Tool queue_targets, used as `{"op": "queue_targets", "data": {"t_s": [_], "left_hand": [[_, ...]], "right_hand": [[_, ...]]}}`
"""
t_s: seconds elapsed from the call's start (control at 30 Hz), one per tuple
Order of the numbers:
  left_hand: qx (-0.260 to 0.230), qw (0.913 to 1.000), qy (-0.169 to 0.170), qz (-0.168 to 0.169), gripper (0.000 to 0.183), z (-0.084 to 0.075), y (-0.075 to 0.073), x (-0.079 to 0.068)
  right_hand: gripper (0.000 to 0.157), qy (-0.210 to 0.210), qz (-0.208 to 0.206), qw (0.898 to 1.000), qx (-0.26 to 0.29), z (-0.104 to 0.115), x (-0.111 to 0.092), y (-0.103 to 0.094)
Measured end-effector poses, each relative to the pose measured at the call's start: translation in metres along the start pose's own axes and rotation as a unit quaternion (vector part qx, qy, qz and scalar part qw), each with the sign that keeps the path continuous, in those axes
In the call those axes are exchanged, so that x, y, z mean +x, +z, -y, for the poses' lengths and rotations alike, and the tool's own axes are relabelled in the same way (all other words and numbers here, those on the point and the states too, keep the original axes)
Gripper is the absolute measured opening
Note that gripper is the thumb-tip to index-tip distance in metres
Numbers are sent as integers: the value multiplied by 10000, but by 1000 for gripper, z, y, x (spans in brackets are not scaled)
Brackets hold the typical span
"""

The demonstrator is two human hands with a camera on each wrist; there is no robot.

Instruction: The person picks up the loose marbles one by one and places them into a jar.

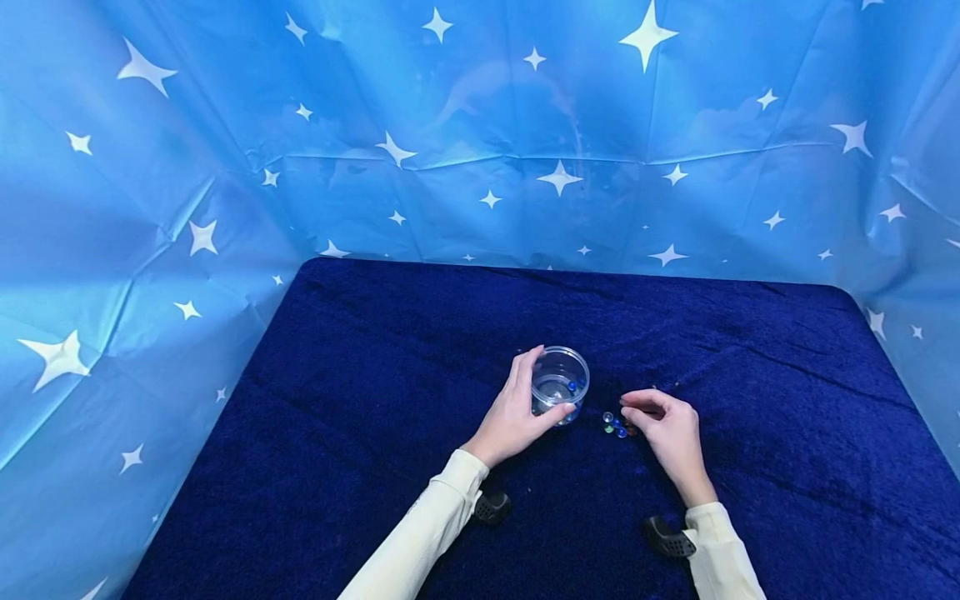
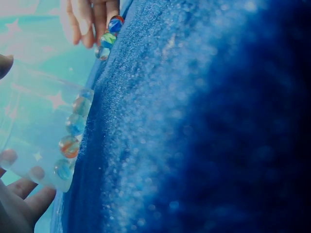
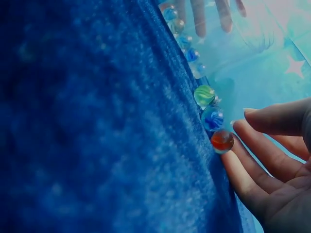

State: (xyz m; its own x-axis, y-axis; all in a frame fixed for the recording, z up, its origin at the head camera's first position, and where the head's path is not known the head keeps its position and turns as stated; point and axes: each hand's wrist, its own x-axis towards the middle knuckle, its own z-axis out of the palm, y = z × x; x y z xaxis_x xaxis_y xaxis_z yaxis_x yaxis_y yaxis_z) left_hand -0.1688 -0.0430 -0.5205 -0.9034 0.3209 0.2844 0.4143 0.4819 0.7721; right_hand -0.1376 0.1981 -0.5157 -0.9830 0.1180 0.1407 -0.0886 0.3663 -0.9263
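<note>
Marbles (image 3: 213,119) btwn hands (image 1: 517,418); more in tub (image 1: 559,365).

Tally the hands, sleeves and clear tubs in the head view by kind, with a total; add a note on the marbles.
Hands: 2, left hand and right hand
Sleeves: 2
Clear tub: 1
Total: 5
Marbles: left out; some may be hidden, so no sure count.

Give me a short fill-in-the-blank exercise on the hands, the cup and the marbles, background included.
1. The clear cup is held by the person's ____ hand.
2. In the head view, the loose marbles lie to the ____ of the cup.
3. The cloth beneath the marbles is dark ____.
4. White ____ decorate the backdrop.

Missing words: left; right; blue; stars.
</note>
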Motion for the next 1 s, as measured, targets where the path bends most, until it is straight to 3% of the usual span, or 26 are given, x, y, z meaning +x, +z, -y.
{"op": "queue_targets", "data": {"t_s": [0.57,1.0], "left_hand": [[-49,10000,-40,30,90,0,-1,0],[-6,10000,-71,36,91,0,-1,0]], "right_hand": [[18,17,268,9992,-308,-5,-2,-2],[21,-330,320,9973,-581,-7,-3,-1]]}}
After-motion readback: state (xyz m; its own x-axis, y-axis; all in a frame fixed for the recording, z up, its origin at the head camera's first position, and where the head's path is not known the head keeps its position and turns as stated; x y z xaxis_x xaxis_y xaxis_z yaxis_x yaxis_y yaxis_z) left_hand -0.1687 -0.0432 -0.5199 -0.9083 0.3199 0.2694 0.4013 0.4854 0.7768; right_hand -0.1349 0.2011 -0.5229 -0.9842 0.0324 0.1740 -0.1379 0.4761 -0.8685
